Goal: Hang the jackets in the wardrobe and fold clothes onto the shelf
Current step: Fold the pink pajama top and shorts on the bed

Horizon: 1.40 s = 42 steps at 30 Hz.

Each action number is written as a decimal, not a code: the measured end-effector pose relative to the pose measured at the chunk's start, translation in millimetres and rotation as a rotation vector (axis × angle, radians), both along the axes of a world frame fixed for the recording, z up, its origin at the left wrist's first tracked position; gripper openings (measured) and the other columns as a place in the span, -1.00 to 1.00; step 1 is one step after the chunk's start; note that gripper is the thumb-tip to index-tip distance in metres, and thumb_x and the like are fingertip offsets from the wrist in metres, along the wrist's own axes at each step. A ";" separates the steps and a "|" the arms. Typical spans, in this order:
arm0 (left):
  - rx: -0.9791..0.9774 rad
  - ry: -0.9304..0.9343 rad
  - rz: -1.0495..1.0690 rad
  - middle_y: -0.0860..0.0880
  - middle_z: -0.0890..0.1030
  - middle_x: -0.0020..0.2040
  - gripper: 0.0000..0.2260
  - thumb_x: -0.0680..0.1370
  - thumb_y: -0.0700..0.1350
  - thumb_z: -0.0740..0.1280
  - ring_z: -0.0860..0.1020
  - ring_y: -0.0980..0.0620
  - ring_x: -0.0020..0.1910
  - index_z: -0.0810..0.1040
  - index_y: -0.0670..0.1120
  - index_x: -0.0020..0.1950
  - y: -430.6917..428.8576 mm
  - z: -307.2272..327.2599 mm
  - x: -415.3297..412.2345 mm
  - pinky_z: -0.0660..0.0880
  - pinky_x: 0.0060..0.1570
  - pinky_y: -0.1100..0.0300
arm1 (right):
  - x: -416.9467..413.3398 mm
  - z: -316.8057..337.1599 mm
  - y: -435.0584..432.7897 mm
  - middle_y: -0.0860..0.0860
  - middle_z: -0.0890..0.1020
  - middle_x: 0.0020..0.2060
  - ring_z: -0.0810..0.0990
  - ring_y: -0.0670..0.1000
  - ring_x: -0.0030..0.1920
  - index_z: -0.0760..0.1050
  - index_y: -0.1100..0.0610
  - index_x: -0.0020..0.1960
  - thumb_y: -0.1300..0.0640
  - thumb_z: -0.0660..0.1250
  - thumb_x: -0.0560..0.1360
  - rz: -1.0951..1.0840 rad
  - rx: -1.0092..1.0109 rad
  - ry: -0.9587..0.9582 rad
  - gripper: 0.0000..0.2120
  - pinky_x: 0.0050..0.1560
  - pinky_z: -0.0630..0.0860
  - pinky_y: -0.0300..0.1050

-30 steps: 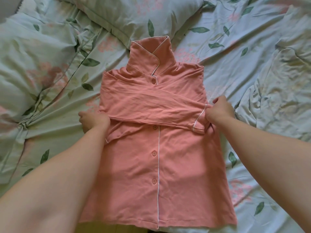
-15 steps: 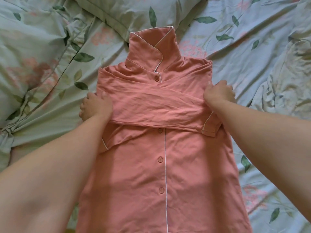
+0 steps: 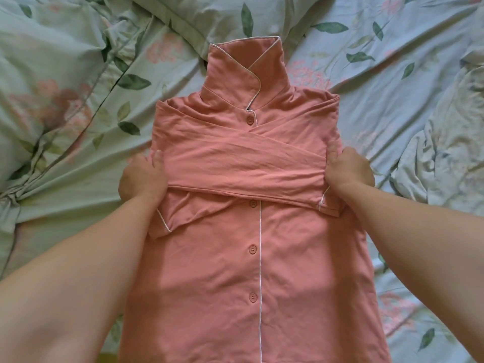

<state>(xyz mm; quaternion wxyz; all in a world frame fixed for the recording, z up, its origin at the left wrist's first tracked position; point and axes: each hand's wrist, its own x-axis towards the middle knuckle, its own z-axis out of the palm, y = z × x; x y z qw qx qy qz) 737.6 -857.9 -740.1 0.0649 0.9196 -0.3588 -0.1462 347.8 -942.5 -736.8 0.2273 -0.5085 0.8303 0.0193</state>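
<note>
Head view, pyjama shirt: the pink pyjama shirt (image 3: 235, 271) lies flat and face up on the bed (image 3: 392, 113), buttoned, between the two hands, with its hem toward the person.
Head view, left hand: the left hand (image 3: 142, 179) grips the shirt's side edge, thumb on top of the cloth and the other fingers tucked beside or under it.
Head view, right hand: the right hand (image 3: 349, 171) grips the opposite side edge in the same way, level with the left.
Head view, sleeves: the sleeves (image 3: 243, 163) are crossed over the chest and span from one hand to the other. One cuff (image 3: 327, 205) lies just below the right hand.
Head view, collar: the collar (image 3: 243, 64) lies beyond both hands, touching a pillow (image 3: 209, 17).
Handling: probably light, soft and limp jersey. It should drape and crease readily, and the crossed sleeves could slide loose if lifted carelessly.
Where to hold: both side edges at sleeve level look right, as they pin the sleeves while the body folds. The hem is the other likely hold.
</note>
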 end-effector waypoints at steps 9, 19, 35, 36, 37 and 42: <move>-0.144 0.030 0.087 -0.25 0.54 0.26 -0.46 0.59 0.29 0.12 0.48 -0.31 0.28 0.54 -0.14 0.20 -36.4 0.5 -0.4 0.41 0.27 -0.13 | 8.8 -1.4 -22.1 0.21 0.50 0.30 0.48 0.29 0.30 0.37 0.18 0.32 -0.28 -0.04 0.62 -0.089 -0.140 0.007 -0.41 0.24 0.39 0.20; -0.163 0.349 0.088 -0.19 0.68 0.07 -0.55 0.51 0.22 0.29 0.65 -0.24 0.08 0.66 -0.12 0.11 -108.8 9.1 13.7 0.60 0.12 -0.11 | 25.5 22.4 -90.1 0.07 0.69 -0.11 0.68 0.08 -0.09 0.62 0.15 0.11 -0.10 0.38 0.51 -0.211 -0.185 -0.500 -0.65 0.00 0.63 -0.08; -0.173 0.600 -0.069 -0.06 0.57 -0.21 -0.79 0.19 -0.18 0.48 0.56 -0.01 -0.19 0.58 -0.04 -0.21 -22.6 81.8 -10.7 0.57 -0.14 0.03 | -6.4 82.3 -11.3 0.14 0.49 -0.42 0.51 0.06 -0.45 0.45 0.14 -0.31 0.18 0.49 0.19 0.035 -0.101 -0.735 -0.78 -0.36 0.54 0.03; -0.134 0.595 -0.098 -0.04 0.62 -0.19 -0.71 0.16 -0.10 0.53 0.57 0.01 -0.17 0.64 -0.06 -0.15 -11.8 79.0 -13.1 0.54 -0.15 0.08 | -7.8 78.8 -3.8 0.12 0.50 -0.40 0.54 0.07 -0.37 0.45 0.12 -0.31 0.14 0.52 0.17 0.062 -0.072 -0.732 -0.75 -0.25 0.60 0.10; -0.103 0.584 -0.143 -0.03 0.65 -0.16 -0.60 0.14 0.00 0.56 0.58 0.03 -0.15 0.68 -0.07 -0.06 -0.7 77.0 -16.0 0.52 -0.13 0.11 | -11.3 74.4 3.7 0.07 0.49 -0.40 0.53 0.06 -0.33 0.44 0.08 -0.33 0.09 0.56 0.18 0.102 -0.052 -0.709 -0.71 -0.21 0.60 0.10; 0.037 0.210 -0.444 -0.19 0.63 -0.11 -0.79 0.40 0.02 0.51 0.58 -0.18 -0.10 0.61 -0.07 -0.11 57.2 65.3 -28.6 0.38 -0.18 0.04 | -32.1 73.1 49.2 0.05 0.40 -0.40 0.38 0.09 -0.27 0.39 0.16 -0.30 -0.13 0.49 0.42 0.510 -0.052 -0.314 -0.57 -0.27 0.27 0.01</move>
